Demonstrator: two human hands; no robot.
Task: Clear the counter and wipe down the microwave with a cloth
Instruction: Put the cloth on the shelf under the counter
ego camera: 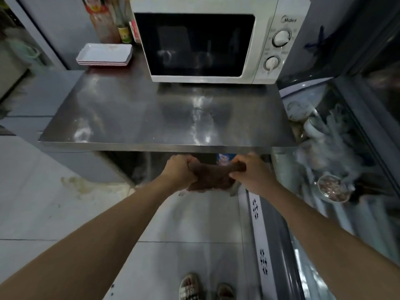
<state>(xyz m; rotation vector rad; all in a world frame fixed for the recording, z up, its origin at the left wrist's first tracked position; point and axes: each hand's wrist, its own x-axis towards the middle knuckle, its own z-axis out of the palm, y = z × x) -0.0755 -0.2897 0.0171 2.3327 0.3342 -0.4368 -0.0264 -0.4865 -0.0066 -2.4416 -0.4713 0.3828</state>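
Note:
A brown cloth (211, 177) is stretched between both hands, just below the front edge of the steel counter (134, 118). My left hand (178, 169) grips its left end and my right hand (252, 173) grips its right end. The white microwave (279, 9) stands at the back right of the counter with its door shut and two round knobs on its right panel. The counter surface looks shiny and wet in front of it.
A stack of white rectangular plates (105, 54) sits at the counter's back left. Bottles (124, 33) stand behind them by the wall. A glass-topped freezer (337, 161) with bowls inside runs along the right. Tiled floor and my sandalled feet (205, 287) lie below.

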